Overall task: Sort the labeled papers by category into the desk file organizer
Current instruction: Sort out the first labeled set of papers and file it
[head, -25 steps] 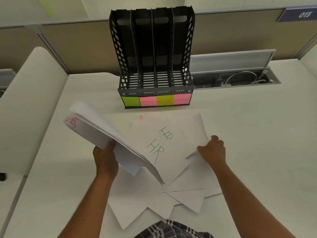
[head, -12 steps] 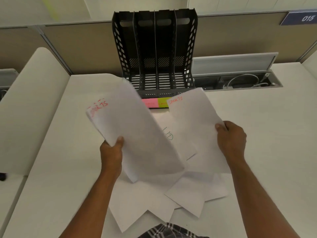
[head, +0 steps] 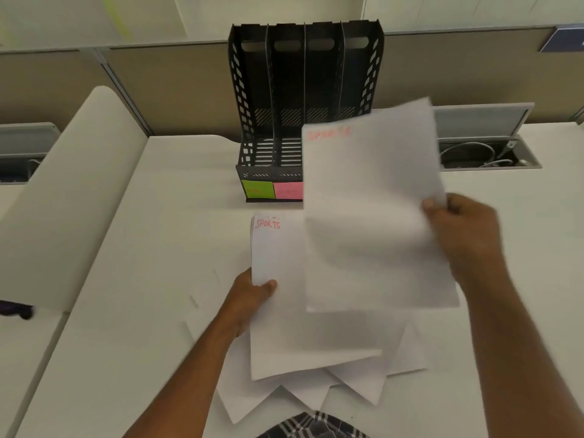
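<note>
My left hand (head: 252, 298) grips the left edge of a small stack of white sheets (head: 278, 317) whose top sheet reads SPORTS in red. My right hand (head: 464, 235) pinches the right edge of a single sheet (head: 373, 210), also marked SPORTS, lifted and blurred in front of the organizer's right half. The black four-slot file organizer (head: 284, 99) stands at the back of the desk; its slots that show look empty. Green (head: 257, 189) and pink (head: 288, 191) sticky labels show on its front; the other labels are hidden by the lifted sheet.
More white papers (head: 363, 387) lie fanned on the white desk (head: 142, 279) under both hands. An open cable tray (head: 486, 153) with wires sits in the desk at the back right. A low partition runs along the left, with a beige divider wall behind.
My right hand has carried its SPORTS sheet up and right, in front of the organizer. My left hand has lowered its stack flatter over the pile.
</note>
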